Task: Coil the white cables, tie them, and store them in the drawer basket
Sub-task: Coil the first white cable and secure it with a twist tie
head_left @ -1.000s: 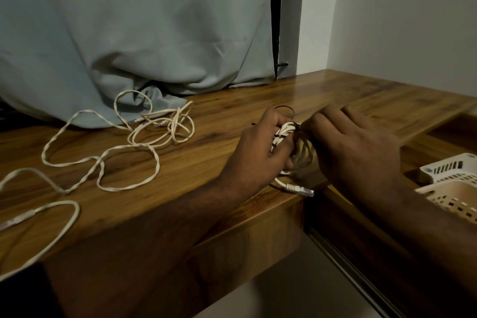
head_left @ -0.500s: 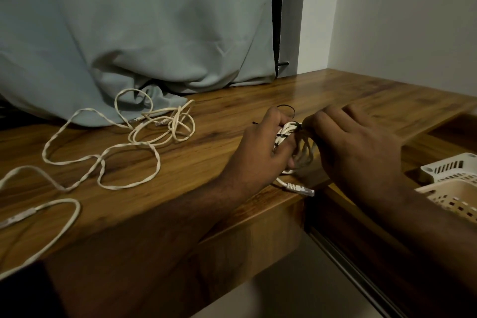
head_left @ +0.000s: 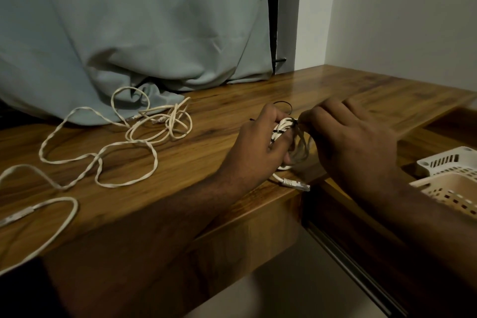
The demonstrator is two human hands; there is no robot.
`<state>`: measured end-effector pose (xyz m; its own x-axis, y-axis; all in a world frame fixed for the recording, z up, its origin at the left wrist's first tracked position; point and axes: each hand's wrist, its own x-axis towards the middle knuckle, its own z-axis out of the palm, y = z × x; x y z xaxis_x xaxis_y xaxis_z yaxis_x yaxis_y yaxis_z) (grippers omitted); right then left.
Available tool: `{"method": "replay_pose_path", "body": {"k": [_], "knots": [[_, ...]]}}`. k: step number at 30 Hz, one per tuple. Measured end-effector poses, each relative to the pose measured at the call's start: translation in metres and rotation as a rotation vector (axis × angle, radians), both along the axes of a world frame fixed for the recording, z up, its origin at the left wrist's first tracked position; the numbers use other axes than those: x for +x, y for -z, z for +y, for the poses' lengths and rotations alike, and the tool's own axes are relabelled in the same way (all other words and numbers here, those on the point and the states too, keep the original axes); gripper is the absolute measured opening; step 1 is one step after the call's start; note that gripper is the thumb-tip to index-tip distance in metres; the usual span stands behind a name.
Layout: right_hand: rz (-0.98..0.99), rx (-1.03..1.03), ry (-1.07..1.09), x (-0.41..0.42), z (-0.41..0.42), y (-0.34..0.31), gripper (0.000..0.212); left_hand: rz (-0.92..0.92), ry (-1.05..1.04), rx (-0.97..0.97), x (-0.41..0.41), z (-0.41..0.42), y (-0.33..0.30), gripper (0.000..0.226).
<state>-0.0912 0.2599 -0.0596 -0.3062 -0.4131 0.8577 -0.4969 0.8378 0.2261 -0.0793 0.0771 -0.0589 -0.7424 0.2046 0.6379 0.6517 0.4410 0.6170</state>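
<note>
White cable wound into a small coil (head_left: 283, 129) sits near the front edge of the wooden counter (head_left: 206, 162), close to its front right corner. The left hand (head_left: 260, 144) has its fingers and thumb curled round the coil, holding it just above the wood. A thin black tie (head_left: 280, 132) crosses the coil's strands, and a black loop of it arches up behind the left hand's knuckles. The right hand (head_left: 353, 144) meets the coil from the other side, its thumb and forefinger pinching the tie where it meets the top of the coil; its other fingers are spread loosely above the counter. The coil's plug end (head_left: 293, 183) trails out beneath the left hand and lies at the very front edge.

Further left on the counter a second white cable (head_left: 124, 147) lies loose and tangled, its far loops touching the hem of a grey-blue curtain (head_left: 144, 33) that hangs along the back edge. Another loop of white cable (head_left: 69, 217) lies near the front left edge.

To the right, below counter level, a beige basket (head_left: 454, 193) sits with a white basket (head_left: 449, 160) just behind it.
</note>
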Motion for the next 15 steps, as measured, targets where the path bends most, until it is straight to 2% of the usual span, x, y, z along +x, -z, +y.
{"method": "replay_pose_path", "body": {"k": [5,15], "knots": [[0.015,0.062,0.032,0.0048,-0.0028,0.0001,0.014,-0.004,0.016,0.022,0.0016,-0.0006,0.0011,0.009],[0.020,0.063,0.031,0.0046,-0.0043,-0.0008,0.011,0.006,0.010,-0.022,0.0017,-0.0014,-0.0006,0.005]]}}
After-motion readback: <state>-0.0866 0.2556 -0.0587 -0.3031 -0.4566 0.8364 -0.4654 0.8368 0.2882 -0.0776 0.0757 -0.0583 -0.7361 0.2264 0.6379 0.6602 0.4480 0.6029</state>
